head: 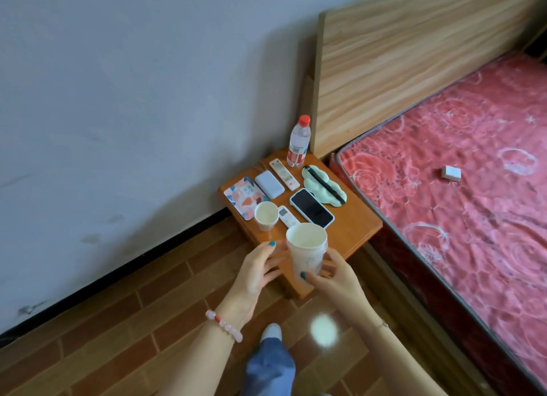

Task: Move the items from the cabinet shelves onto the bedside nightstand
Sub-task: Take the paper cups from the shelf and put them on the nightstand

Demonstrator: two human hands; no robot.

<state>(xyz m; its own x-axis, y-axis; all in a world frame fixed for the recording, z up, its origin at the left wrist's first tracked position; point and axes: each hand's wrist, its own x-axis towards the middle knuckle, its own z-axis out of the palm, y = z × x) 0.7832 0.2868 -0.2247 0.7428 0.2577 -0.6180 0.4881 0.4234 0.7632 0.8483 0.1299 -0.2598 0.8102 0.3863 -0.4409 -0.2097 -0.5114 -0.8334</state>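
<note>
The tall white paper cup [306,247] stands upright, mouth up, over the near corner of the orange-brown wooden bedside counter [352,232]; whether its base has touched down cannot be told. The right hand [331,277] grips it low down, thumb in front and fingers curled behind. The left hand [257,265] is flat, fingers straight, just to the cup's left. Beyond the cup lie a small white remote [285,216] and a small white paper cup [265,216]; the bare wood lies to its right.
</note>
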